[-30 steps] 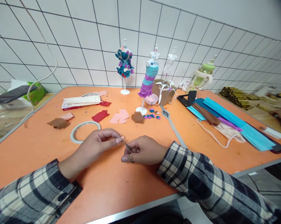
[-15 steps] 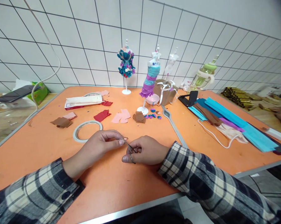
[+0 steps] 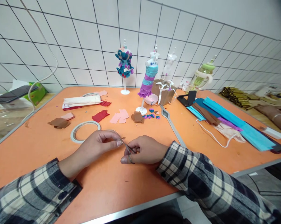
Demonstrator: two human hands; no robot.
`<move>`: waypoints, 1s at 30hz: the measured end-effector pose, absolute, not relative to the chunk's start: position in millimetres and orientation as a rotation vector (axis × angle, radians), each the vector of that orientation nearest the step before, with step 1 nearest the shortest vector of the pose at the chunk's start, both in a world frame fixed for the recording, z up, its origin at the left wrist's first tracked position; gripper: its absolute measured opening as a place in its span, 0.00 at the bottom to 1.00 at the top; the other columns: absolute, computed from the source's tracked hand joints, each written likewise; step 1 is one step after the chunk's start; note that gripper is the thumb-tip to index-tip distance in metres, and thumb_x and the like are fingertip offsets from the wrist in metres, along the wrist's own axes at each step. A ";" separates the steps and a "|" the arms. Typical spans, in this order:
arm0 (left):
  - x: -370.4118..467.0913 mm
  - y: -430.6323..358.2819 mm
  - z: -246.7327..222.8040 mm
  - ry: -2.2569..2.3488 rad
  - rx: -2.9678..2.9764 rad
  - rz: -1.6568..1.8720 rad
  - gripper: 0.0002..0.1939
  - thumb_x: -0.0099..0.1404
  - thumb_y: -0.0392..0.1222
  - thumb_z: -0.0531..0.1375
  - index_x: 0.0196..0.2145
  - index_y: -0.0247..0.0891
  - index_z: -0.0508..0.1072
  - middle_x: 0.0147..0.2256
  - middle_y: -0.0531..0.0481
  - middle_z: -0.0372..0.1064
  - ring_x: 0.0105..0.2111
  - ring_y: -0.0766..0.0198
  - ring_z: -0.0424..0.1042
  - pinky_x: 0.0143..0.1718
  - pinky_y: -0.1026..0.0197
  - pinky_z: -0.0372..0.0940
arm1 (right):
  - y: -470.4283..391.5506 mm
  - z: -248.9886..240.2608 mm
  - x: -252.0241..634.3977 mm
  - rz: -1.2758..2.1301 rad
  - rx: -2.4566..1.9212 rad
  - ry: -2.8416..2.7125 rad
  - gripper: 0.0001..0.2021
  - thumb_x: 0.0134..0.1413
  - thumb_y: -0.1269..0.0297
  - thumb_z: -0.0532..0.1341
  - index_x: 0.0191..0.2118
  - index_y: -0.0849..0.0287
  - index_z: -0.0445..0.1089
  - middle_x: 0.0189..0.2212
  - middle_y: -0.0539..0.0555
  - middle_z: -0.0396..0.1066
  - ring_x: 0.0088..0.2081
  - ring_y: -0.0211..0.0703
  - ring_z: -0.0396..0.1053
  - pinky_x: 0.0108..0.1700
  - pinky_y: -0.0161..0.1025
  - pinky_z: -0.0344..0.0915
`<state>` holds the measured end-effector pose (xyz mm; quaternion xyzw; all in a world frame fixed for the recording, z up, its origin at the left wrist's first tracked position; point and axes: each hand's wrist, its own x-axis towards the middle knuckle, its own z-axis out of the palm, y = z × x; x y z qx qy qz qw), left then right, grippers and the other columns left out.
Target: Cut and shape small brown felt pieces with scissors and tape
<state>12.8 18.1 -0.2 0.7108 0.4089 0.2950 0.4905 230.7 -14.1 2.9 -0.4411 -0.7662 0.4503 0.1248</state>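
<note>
Small scissors (image 3: 126,144) are gripped in my right hand (image 3: 143,150), with a finger loop showing by the thumb. Their blades point up and left, to the fingertips of my left hand (image 3: 105,141). Those fingers are pinched on a tiny brownish scrap of paper (image 3: 123,137), mostly hidden, and the blade tips meet it. Beyond my left hand lies a roll of white tape (image 3: 73,133). Stacked brown paper pieces (image 3: 138,117), pink paper pieces (image 3: 120,116) and red crepe paper (image 3: 100,115) lie farther back.
Small dress forms stand at the back, one in teal ruffles (image 3: 124,63), one in blue and purple bands (image 3: 148,81). A pink bowl (image 3: 151,99), paper bag (image 3: 165,93) and green-lidded bottle (image 3: 202,76) are nearby. Blue strips (image 3: 238,123) lie right. Another person's arm (image 3: 277,115) shows far right.
The view has shifted slightly, and a person's arms now show at the far right. The scissor blades look closer together at the scrap; both my hands keep their grips.
</note>
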 end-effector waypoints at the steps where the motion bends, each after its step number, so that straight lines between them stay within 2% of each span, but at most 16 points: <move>1: 12.3 18.7 -0.5 0.994 1.736 0.709 0.09 0.56 0.49 0.68 0.28 0.41 0.81 0.34 0.47 0.80 0.37 0.54 0.77 0.42 0.55 0.70 | -13.8 2.8 230.8 1.312 -1.298 -2.233 0.20 0.48 0.42 0.67 0.33 0.56 0.77 0.21 0.45 0.63 0.25 0.34 0.61 0.26 0.33 0.51; 5: 10.0 21.7 -1.7 1.026 1.756 0.693 0.10 0.56 0.50 0.67 0.28 0.41 0.81 0.34 0.47 0.80 0.38 0.54 0.76 0.42 0.56 0.69 | -12.2 2.1 230.6 1.285 -1.334 -2.239 0.17 0.49 0.46 0.67 0.33 0.56 0.78 0.19 0.44 0.61 0.24 0.33 0.59 0.26 0.33 0.51; 9: 8.9 23.0 -1.9 1.058 1.763 0.692 0.11 0.56 0.51 0.67 0.28 0.41 0.81 0.34 0.47 0.80 0.38 0.54 0.76 0.43 0.56 0.69 | -10.6 1.9 229.5 1.321 -1.373 -2.237 0.12 0.52 0.53 0.67 0.35 0.56 0.79 0.19 0.44 0.67 0.24 0.33 0.64 0.28 0.32 0.54; 13: 10.3 22.1 -0.5 1.078 1.723 0.707 0.13 0.55 0.53 0.68 0.29 0.41 0.82 0.34 0.46 0.80 0.37 0.54 0.76 0.42 0.56 0.69 | -11.1 2.5 228.6 1.425 -1.358 -2.217 0.10 0.54 0.56 0.65 0.35 0.58 0.77 0.20 0.46 0.72 0.26 0.35 0.69 0.31 0.33 0.58; 15: 11.6 21.3 1.0 1.101 1.699 0.722 0.14 0.54 0.55 0.68 0.28 0.42 0.82 0.33 0.47 0.80 0.36 0.53 0.76 0.41 0.56 0.69 | -12.0 3.5 228.8 1.422 -1.330 -2.175 0.12 0.53 0.55 0.67 0.40 0.57 0.75 0.22 0.46 0.73 0.27 0.35 0.69 0.31 0.33 0.58; 17: 12.7 20.6 2.8 1.159 1.670 0.748 0.15 0.53 0.57 0.68 0.28 0.43 0.82 0.33 0.47 0.81 0.36 0.53 0.77 0.41 0.56 0.69 | -11.9 5.2 230.5 1.359 -1.348 -2.110 0.20 0.48 0.53 0.70 0.45 0.56 0.70 0.23 0.44 0.73 0.27 0.36 0.68 0.31 0.33 0.59; 19: 13.2 20.2 4.4 1.246 1.626 0.784 0.16 0.52 0.59 0.68 0.30 0.44 0.83 0.35 0.48 0.81 0.39 0.51 0.77 0.45 0.55 0.69 | -9.5 7.1 234.7 1.305 -1.389 -2.059 0.23 0.42 0.53 0.72 0.43 0.55 0.68 0.24 0.43 0.71 0.27 0.36 0.66 0.29 0.33 0.58; 23: 11.9 20.7 4.9 1.361 1.532 0.851 0.19 0.53 0.62 0.67 0.33 0.46 0.84 0.41 0.48 0.81 0.47 0.47 0.75 0.53 0.51 0.66 | 1.5 10.9 252.5 1.392 -1.345 -1.968 0.19 0.41 0.55 0.73 0.34 0.57 0.66 0.26 0.45 0.70 0.27 0.35 0.64 0.30 0.33 0.58; 24: 11.2 21.1 4.0 1.370 1.514 0.872 0.19 0.53 0.63 0.67 0.33 0.46 0.84 0.42 0.48 0.81 0.48 0.46 0.74 0.54 0.50 0.65 | 4.6 11.8 258.2 1.336 -1.345 -1.969 0.19 0.41 0.55 0.73 0.33 0.58 0.66 0.28 0.46 0.70 0.29 0.36 0.65 0.32 0.34 0.59; 27: 9.2 22.6 -1.3 1.353 1.428 0.917 0.20 0.52 0.62 0.69 0.35 0.46 0.83 0.44 0.47 0.81 0.51 0.46 0.74 0.58 0.48 0.62 | 11.7 13.4 273.9 0.887 -1.478 -2.115 0.16 0.40 0.56 0.74 0.30 0.59 0.70 0.34 0.50 0.70 0.37 0.40 0.66 0.37 0.36 0.58; 30: 8.1 24.4 -9.3 1.273 1.291 0.918 0.21 0.51 0.61 0.70 0.36 0.45 0.83 0.44 0.46 0.81 0.51 0.46 0.74 0.58 0.48 0.62 | 14.4 10.9 280.9 0.764 -1.650 -2.171 0.18 0.42 0.62 0.73 0.40 0.57 0.68 0.28 0.47 0.68 0.33 0.40 0.66 0.33 0.36 0.55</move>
